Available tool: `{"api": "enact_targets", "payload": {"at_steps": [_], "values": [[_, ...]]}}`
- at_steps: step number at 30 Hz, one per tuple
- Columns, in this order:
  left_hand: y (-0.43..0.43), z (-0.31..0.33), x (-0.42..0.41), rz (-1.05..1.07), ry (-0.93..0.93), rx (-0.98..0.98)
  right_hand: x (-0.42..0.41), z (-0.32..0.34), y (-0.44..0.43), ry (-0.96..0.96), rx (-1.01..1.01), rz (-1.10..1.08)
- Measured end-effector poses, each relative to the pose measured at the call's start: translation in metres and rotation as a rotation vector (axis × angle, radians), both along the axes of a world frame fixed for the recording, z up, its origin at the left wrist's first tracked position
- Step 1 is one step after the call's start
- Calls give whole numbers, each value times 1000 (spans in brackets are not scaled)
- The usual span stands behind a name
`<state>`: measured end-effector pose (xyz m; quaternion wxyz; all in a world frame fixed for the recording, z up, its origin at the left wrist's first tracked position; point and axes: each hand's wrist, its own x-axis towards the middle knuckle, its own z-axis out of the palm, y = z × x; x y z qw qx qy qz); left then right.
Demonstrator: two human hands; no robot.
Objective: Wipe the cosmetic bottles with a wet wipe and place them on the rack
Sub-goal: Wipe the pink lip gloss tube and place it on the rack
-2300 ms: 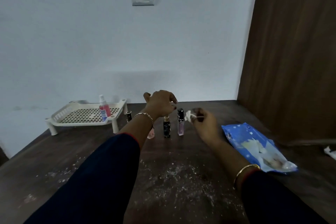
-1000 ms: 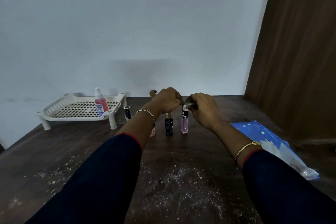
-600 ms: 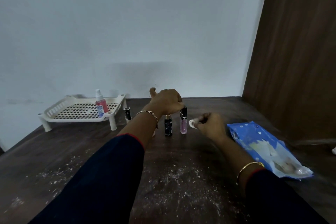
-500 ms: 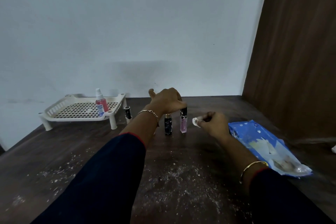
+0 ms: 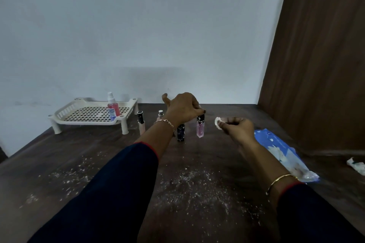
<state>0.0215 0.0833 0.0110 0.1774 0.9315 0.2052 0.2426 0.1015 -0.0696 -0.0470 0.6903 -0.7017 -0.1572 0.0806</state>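
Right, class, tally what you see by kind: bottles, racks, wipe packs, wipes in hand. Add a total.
Bottles: 5 (spray bottle, beige bottle, pale bottle, dark bottle, pink tube)
Racks: 1 (white rack)
Wipe packs: 1 (blue pack)
Wipes in hand: 1 (wet wipe, right hand)
Total: 8

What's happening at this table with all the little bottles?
A person is cleaning cosmetic bottles. Their left hand pinches the cap of a pink tube standing on the table, while the right hand holds a balled-up wet wipe just beside it. One red spray bottle stands on the white rack; three other small bottles wait on the table.
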Motion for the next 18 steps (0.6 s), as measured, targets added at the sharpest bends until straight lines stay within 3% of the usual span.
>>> {"api": "enact_targets", "payload": {"at_steps": [8,18], "values": [[-21,25,-50,94,170,47,-53,6,-28,63,111,35],[-33,12,-122,97,159,20,-124,-6,-33,129,124,146]]}}
